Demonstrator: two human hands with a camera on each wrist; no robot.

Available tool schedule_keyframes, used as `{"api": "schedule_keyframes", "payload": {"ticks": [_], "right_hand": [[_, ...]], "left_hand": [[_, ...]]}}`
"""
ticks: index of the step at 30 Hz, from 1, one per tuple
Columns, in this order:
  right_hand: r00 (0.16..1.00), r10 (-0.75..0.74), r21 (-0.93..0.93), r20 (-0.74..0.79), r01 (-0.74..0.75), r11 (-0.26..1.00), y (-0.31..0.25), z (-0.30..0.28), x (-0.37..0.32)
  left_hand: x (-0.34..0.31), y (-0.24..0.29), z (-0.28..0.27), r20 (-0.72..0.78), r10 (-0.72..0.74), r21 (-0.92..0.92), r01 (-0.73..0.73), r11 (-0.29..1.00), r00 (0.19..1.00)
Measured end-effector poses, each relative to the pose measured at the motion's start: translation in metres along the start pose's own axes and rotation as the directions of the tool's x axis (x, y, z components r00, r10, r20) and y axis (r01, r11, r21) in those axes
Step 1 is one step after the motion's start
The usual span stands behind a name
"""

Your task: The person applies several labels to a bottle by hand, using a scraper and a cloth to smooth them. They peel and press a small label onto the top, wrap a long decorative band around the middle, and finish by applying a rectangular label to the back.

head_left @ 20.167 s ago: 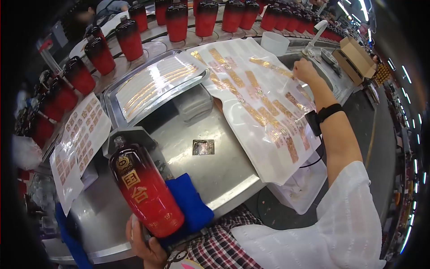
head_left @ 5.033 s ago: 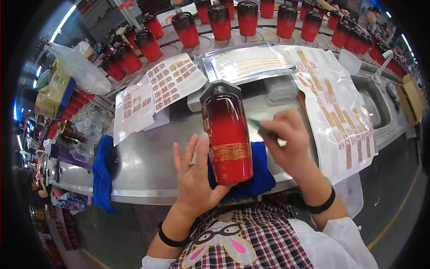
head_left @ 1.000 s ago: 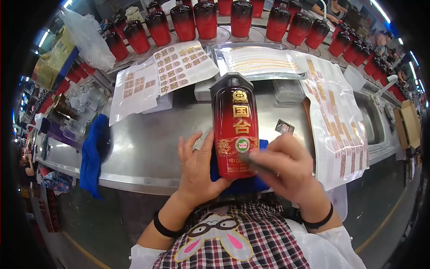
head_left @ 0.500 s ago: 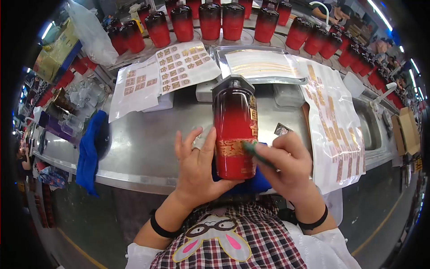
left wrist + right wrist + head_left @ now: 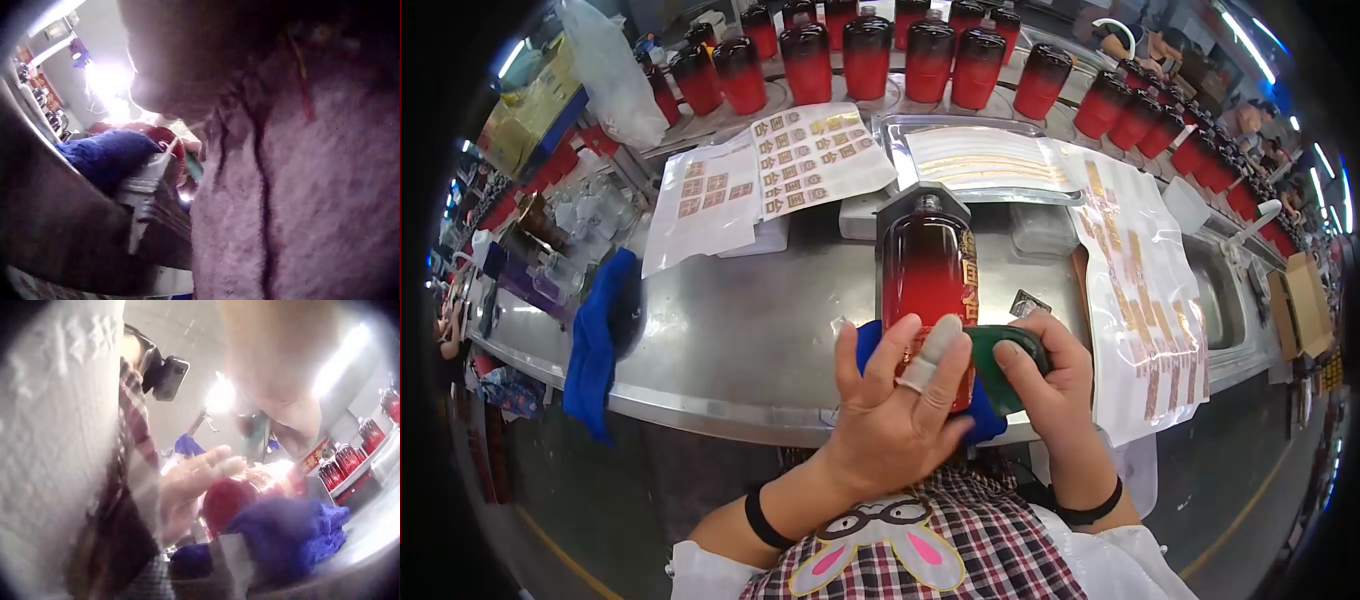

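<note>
In the head view a glossy bottle (image 5: 925, 270), black fading to red with gold characters on its right side, lies with its neck in a dark angular holder (image 5: 960, 205) and its lower end over a blue cloth (image 5: 988, 418). The left hand (image 5: 900, 410) lies across the bottle's lower part with fingers extended, a pale cover on one finger, hiding the band there. A flat green tool (image 5: 1000, 365) is pinched between thumb and fingers of the right hand (image 5: 1055, 385), its left edge at the bottle's side. The right wrist view shows the bottle's red base (image 5: 228, 503) close to the left fingers.
Label sheets (image 5: 805, 165) lie at the left, a metal tray (image 5: 1060, 190) with gold strips behind, and a long sheet of gold bands (image 5: 1125, 400) at the right. A small dark card (image 5: 1028, 304) lies beside the bottle. Several red bottles (image 5: 805, 65) stand at the back.
The left hand has moved from the bottle's left side to over its lower front. The green tool has turned flatter and shifted slightly right with the right hand. The bottles behind have shifted along.
</note>
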State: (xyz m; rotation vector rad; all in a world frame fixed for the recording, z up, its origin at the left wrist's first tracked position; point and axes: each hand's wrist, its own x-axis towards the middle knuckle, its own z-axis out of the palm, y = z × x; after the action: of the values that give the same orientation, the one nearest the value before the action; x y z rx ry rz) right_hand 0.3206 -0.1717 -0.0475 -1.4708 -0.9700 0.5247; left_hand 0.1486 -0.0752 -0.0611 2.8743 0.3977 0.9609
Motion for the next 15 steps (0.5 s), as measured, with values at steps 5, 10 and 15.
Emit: {"api": "schedule_keyframes", "payload": {"ticks": [5,10,15], "right_hand": [[0.999,0.048,-0.052,-0.012,-0.048,0.997,0.002,0.0,-0.001],[0.972,-0.23,-0.294,-0.042,0.208,0.933,0.003,-0.001,0.007],[0.796,-0.519,-0.421,0.312,0.605,0.675,-0.026,0.009,0.003]], "left_hand": [[-0.016,-0.009,0.01,-0.044,-0.139,-0.047,0.137,0.989,0.989],[-0.031,-0.027,0.02,0.03,-0.296,-0.183,0.296,0.937,0.955],[-0.013,-0.024,-0.001,-0.033,-0.199,-0.047,0.197,0.979,0.98]]}}
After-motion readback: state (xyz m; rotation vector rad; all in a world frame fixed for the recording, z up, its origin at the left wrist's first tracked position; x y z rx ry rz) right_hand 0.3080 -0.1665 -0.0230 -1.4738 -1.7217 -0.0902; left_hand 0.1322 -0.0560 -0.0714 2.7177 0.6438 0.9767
